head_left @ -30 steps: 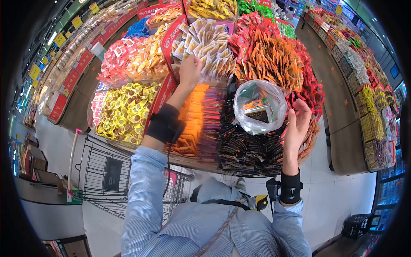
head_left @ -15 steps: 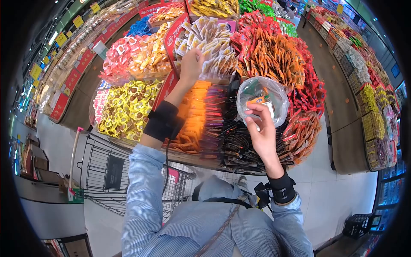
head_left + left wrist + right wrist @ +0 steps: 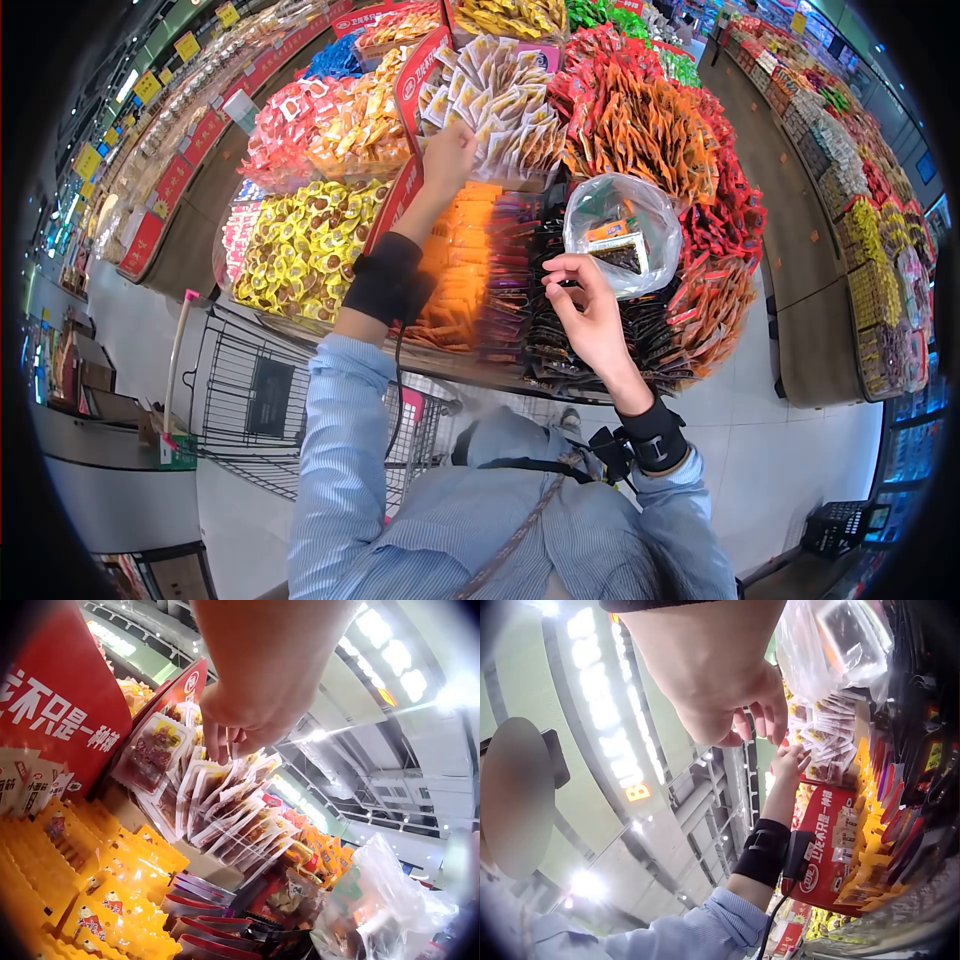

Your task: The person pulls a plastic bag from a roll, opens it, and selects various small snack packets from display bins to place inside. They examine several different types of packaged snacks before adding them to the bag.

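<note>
My left hand reaches over a bin of white-edged snack packets with reddish-brown contents. In the left wrist view its bent fingers dip to the packets' upper edges; I cannot tell whether they pinch one. My right hand hovers palm inward, fingers loosely bent and holding nothing. Just beyond it, a clear plastic bag stands open on the display, with several packets inside, one orange and one white-framed and dark. Both wrists wear black straps.
Orange packets, dark packets and yellow-wrapped sweets fill the nearer bins. A red sign board divides the bins left of my left forearm. A wire shopping cart stands at the left, below the display edge.
My right hand has moved left from the bag's right side, passing in front of it, to its lower left. My left hand stays over the white-edged packets, with small shifts.
</note>
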Motion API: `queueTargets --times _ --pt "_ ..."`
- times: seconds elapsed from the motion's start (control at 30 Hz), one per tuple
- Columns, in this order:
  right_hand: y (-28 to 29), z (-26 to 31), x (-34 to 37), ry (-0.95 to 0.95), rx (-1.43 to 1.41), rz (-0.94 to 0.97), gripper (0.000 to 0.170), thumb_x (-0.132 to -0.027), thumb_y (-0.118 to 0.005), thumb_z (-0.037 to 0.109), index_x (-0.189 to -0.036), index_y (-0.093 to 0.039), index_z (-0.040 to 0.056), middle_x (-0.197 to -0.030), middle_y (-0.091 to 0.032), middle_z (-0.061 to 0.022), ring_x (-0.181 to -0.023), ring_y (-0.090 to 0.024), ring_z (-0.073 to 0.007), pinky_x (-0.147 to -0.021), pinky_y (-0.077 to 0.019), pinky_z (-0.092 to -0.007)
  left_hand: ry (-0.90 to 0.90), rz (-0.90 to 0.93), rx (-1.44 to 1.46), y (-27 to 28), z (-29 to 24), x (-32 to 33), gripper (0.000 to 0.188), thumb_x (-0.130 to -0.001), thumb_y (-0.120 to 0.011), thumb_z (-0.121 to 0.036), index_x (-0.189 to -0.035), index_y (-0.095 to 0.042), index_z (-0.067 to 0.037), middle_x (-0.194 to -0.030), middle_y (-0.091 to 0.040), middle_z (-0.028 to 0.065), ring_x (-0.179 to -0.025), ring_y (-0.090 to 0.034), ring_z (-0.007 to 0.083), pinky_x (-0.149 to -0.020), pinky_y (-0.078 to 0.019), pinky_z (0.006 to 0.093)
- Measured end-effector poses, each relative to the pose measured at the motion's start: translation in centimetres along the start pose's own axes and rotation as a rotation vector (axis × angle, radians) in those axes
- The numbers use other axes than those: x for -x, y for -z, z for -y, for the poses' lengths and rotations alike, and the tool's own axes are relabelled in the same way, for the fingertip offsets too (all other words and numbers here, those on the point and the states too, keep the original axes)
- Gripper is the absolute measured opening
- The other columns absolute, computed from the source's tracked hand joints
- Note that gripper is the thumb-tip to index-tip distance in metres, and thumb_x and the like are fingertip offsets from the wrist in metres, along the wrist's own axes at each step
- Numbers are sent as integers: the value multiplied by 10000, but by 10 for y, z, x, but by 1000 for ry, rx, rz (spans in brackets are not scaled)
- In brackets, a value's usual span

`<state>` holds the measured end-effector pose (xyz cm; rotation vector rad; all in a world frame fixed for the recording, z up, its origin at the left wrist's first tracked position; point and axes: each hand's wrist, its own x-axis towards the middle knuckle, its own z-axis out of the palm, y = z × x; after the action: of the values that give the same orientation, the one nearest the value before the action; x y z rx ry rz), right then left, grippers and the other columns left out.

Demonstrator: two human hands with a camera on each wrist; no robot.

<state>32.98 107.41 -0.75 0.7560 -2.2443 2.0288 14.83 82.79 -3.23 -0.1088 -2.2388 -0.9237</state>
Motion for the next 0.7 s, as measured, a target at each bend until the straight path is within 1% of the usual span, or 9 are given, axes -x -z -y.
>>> queueTargets --times 0.03,0.13,0.23,0.33,0.43,0.53,0.63,0.7 --pt "0 0 1 -3 8 22 217 -797 -473 -37 -1008 -483 15 -945 -460 -37 -869 -519 -120 -731 -432 -240 15 -20 -14 1 -3 -2 107 -737 -606 -105 -759 -537 -27 -607 -561 91 -574 -568 184 -534 -431 283" --pt "3 -5 5 -14 4 16 206 -802 -472 -30 -1004 -483 12 -947 -464 -38 -869 -516 -119 -730 -440 -239 45 4 -95 7 -12 0 106 -734 -607 -109 -796 -540 -56 -664 -562 75 -653 -572 188 -568 -438 297" --pt "5 -7 7 -26 -41 -68 178 -774 -510 -14 -949 -513 11 -909 -493 -65 -805 -509 -127 -689 -433 -246 -190 -90 -33 8 -24 12 148 -724 -610 -109 -846 -531 -81 -805 -556 61 -759 -564 195 -619 -443 315" --pt "6 -6 9 -28 -52 -71 177 -777 -508 -10 -953 -514 13 -909 -492 -62 -803 -504 -123 -692 -432 -247 -295 -28 -222 7 -33 17 200 -706 -624 -118 -875 -520 -87 -946 -519 53 -834 -540 208 -653 -442 330" --pt "7 -7 9 -38 -58 -72 177 -778 -510 -8 -955 -515 11 -905 -492 -61 -805 -502 -122 -691 -432 -245 -378 -50 -359 5 -35 17 213 -688 -642 -130 -852 -518 -73 -950 -501 64 -829 -530 238 -656 -440 338" --pt "8 -8 9 -41 -72 -88 174 -781 -511 -6 -954 -515 10 -906 -493 -59 -803 -503 -120 -691 -431 -243 -368 33 -488 1 -32 16 263 -683 -632 -181 -893 -517 -73 -920 -470 65 -864 -485 255 -675 -426 356" --pt "10 -8 11 -37 -67 -94 168 -782 -513 -4 -950 -517 9 -906 -497 -59 -800 -505 -119 -686 -431 -240 -339 43 -546 -9 -30 18 238 -685 -620 -164 -873 -512 -67 -930 -469 79 -855 -493 265 -681 -425 373" --pt "11 -7 11 -40 -70 -95 166 -782 -512 -5 -947 -519 9 -906 -499 -59 -798 -508 -118 -681 -431 -239 -188 27 -376 -22 -16 17 205 -693 -601 -142 -851 -500 -60 -915 -471 92 -845 -499 272 -677 -427 382"
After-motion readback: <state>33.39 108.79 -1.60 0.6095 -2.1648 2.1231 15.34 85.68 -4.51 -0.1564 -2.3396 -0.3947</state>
